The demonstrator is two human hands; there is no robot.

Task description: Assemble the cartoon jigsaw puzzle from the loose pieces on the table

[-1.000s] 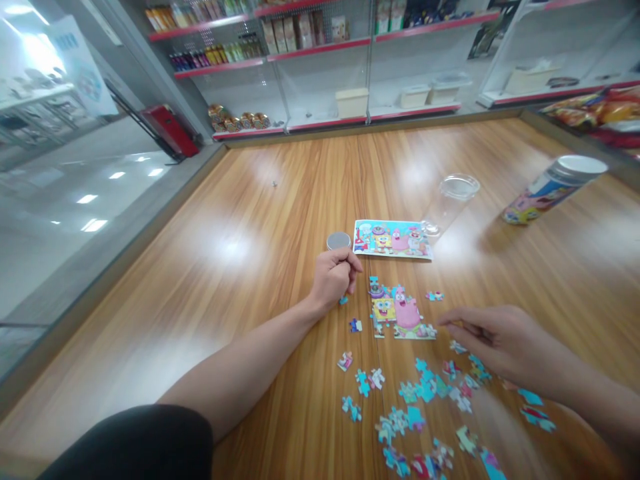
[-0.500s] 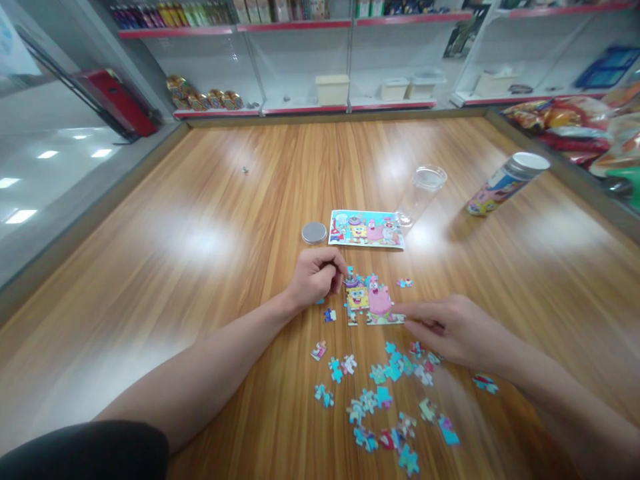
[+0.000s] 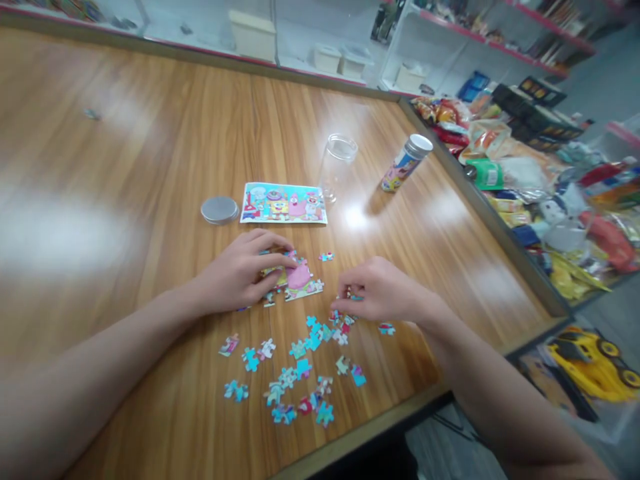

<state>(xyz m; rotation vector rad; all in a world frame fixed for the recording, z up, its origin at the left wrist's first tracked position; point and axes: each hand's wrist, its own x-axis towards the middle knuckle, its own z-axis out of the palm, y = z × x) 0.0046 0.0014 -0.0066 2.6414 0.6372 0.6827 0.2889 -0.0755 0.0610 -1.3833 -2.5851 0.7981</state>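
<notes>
My left hand [image 3: 253, 270] lies over the partly joined jigsaw puzzle [image 3: 300, 279], its fingers spread across the left part and hiding much of the yellow figure. The pink figure shows to the right of the fingertips. My right hand [image 3: 373, 290] is just right of the puzzle, above the upper end of the loose pieces. Its fingers are curled together, with a small coloured puzzle piece [image 3: 356, 293] partly showing between them. Loose puzzle pieces [image 3: 303, 368], mostly light blue, lie scattered below both hands. One small piece [image 3: 326, 256] sits apart, above and right of the puzzle.
Behind the puzzle lie a picture card [image 3: 284, 203] and a round silvery lid [image 3: 219, 209]. A clear plastic jar [image 3: 337, 163] and a printed tube [image 3: 406, 163] stand farther back right. Packaged goods [image 3: 525, 177] fill the area beyond the wooden table's [image 3: 165, 147] right edge.
The view has swung right. My left hand has opened and moved onto the puzzle. My right hand has left the puzzle's lower right edge and closed its fingers over the loose pieces.
</notes>
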